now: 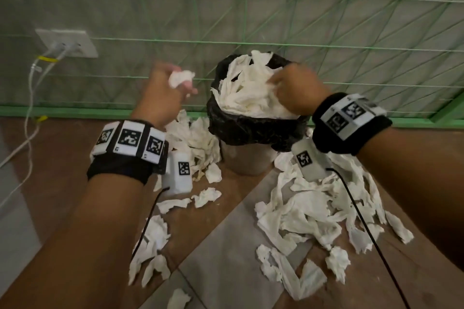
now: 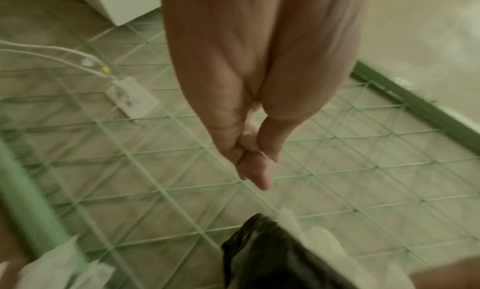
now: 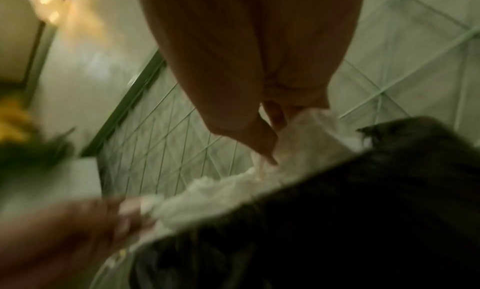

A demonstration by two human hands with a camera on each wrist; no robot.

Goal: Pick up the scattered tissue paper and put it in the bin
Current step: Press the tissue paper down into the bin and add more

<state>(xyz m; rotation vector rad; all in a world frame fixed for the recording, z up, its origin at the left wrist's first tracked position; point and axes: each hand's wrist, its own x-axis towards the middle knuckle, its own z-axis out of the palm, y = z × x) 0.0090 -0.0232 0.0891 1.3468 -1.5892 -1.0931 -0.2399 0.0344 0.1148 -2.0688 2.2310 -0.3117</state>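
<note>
A small bin (image 1: pixel 247 160) lined with a black bag (image 1: pixel 251 130) stands by the wall, heaped with white tissue paper (image 1: pixel 248 93). My left hand (image 1: pixel 163 90) is raised left of the bin, its fingers curled round a crumpled tissue wad (image 1: pixel 180 78); a bit of that wad (image 2: pixel 249 143) shows between thumb and fingers in the left wrist view. My right hand (image 1: pixel 295 90) is over the bin's top, fingers curled into the tissue heap (image 3: pixel 306 133). Torn tissue pieces lie scattered on the floor, left (image 1: pixel 198 143) and right (image 1: pixel 316 211) of the bin.
A wall with a green mesh grid (image 1: pixel 276 20) runs behind the bin. A white socket (image 1: pixel 70 42) with plugged white cables (image 1: pixel 30 98) is at the left. The floor (image 1: pixel 226 246) is brown and grey. Black wrist-camera cords (image 1: pixel 364 228) trail down over the floor.
</note>
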